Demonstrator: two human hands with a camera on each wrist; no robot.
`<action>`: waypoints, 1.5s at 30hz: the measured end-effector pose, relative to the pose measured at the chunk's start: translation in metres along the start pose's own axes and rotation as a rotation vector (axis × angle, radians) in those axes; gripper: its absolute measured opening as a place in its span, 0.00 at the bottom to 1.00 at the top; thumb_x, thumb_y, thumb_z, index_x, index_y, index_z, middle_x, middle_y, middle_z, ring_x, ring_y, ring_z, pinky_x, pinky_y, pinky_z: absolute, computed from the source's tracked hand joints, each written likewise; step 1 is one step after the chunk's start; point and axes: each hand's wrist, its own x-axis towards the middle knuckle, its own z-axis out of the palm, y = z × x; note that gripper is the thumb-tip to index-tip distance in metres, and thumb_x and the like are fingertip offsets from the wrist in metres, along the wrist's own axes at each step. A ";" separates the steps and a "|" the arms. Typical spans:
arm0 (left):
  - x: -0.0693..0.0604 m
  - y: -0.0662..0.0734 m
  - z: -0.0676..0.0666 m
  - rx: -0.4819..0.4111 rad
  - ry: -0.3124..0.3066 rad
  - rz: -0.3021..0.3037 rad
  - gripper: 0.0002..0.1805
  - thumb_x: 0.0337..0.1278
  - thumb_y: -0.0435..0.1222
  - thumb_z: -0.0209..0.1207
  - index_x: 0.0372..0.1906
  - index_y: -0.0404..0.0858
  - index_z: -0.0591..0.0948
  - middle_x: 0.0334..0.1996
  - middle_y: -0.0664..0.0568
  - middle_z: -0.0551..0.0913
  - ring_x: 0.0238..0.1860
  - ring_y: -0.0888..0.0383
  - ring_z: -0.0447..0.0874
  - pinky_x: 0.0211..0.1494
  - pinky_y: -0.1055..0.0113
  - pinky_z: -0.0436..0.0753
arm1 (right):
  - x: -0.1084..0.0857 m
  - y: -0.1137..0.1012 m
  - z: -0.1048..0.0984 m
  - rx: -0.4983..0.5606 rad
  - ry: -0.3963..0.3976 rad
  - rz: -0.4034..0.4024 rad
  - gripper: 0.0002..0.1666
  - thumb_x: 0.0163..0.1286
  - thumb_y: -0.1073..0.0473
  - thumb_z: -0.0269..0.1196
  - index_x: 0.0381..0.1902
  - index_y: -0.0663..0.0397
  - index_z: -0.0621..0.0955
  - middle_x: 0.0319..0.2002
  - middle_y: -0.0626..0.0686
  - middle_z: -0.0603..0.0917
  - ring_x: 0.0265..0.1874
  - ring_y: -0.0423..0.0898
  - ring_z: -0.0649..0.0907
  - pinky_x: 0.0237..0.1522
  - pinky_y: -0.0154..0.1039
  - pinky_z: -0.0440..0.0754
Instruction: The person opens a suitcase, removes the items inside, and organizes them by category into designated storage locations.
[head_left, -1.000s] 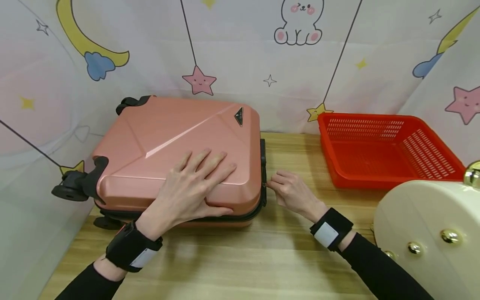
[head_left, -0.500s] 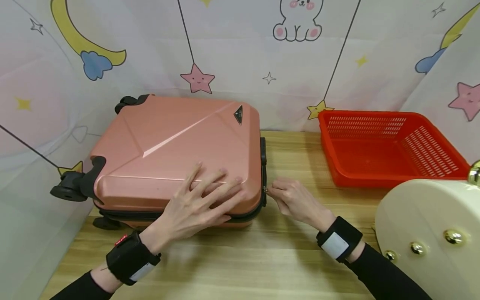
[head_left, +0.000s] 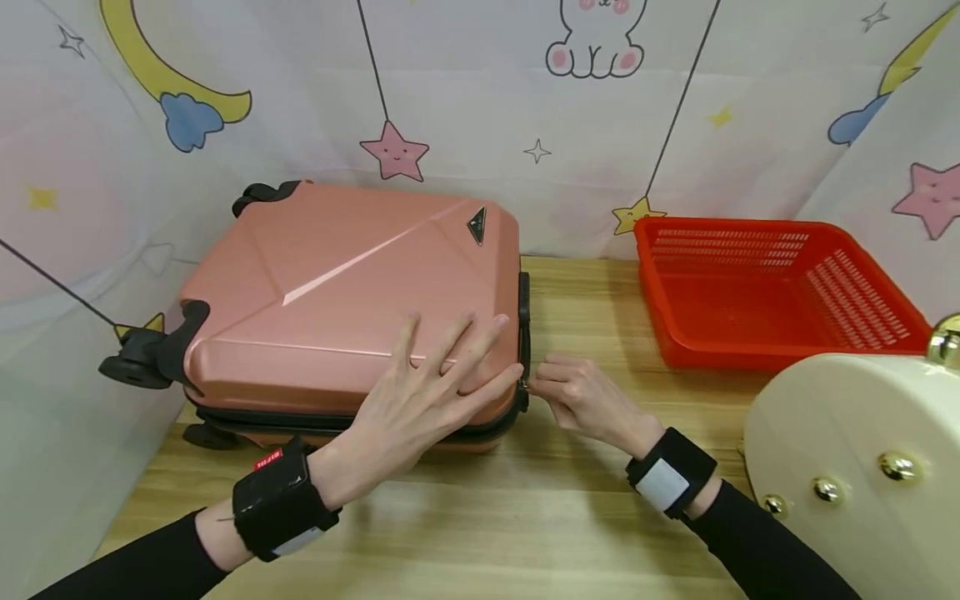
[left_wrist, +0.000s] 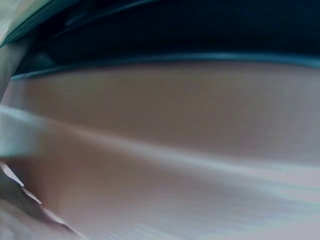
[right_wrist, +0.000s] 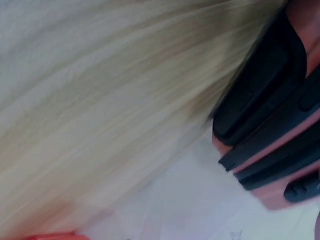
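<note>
A pink hard-shell suitcase lies flat on the wooden table, its black wheels to the left. My left hand rests on its near right part with straight, spread fingers, the forefinger reaching the right edge. Beside that edge, my right hand has curled fingers and pinches a small metal zipper pull, mostly covered by the fingertips. Close up and blurred, the suitcase shell fills the left wrist view. A black side handle of the suitcase shows in the right wrist view, where the right hand's fingers are barely visible.
A red plastic basket stands at the back right. In front of it is a cream rounded object with gold knobs, near my right forearm. A patterned cloth hangs behind the table.
My left hand has slid rightward over the suitcase to its near right corner. My right hand, still pinching the zipper pull, has shifted slightly toward me along the right edge.
</note>
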 end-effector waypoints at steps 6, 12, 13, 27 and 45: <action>0.006 0.002 0.000 0.038 0.072 0.003 0.41 0.48 0.37 0.72 0.68 0.67 0.69 0.72 0.39 0.67 0.67 0.40 0.72 0.59 0.34 0.77 | 0.001 0.017 0.005 0.035 0.033 0.000 0.11 0.54 0.79 0.65 0.29 0.60 0.85 0.22 0.49 0.77 0.24 0.41 0.72 0.28 0.32 0.71; 0.010 0.000 -0.003 0.036 0.060 0.030 0.38 0.48 0.45 0.73 0.66 0.65 0.71 0.71 0.39 0.69 0.65 0.40 0.74 0.57 0.36 0.79 | 0.007 0.031 0.005 0.021 0.008 0.093 0.10 0.58 0.75 0.67 0.24 0.57 0.83 0.19 0.47 0.73 0.22 0.39 0.71 0.26 0.29 0.68; 0.011 -0.001 -0.003 0.036 0.056 0.032 0.38 0.47 0.46 0.73 0.66 0.65 0.71 0.71 0.40 0.70 0.65 0.40 0.75 0.57 0.36 0.80 | 0.008 0.032 0.005 0.026 0.006 0.104 0.10 0.58 0.75 0.68 0.23 0.57 0.83 0.18 0.47 0.73 0.21 0.38 0.71 0.25 0.28 0.68; 0.013 -0.004 0.005 0.016 0.119 0.030 0.39 0.49 0.45 0.70 0.69 0.64 0.69 0.71 0.41 0.70 0.66 0.40 0.74 0.61 0.38 0.78 | 0.011 0.021 -0.002 0.169 -0.106 0.216 0.08 0.64 0.72 0.65 0.27 0.57 0.84 0.22 0.45 0.75 0.23 0.34 0.72 0.27 0.28 0.72; 0.011 -0.004 0.000 -0.026 0.070 0.059 0.48 0.28 0.54 0.77 0.66 0.61 0.74 0.70 0.37 0.70 0.64 0.37 0.75 0.57 0.37 0.80 | 0.018 0.040 0.009 0.147 0.023 0.178 0.08 0.59 0.76 0.68 0.26 0.60 0.85 0.20 0.52 0.81 0.21 0.39 0.77 0.26 0.32 0.77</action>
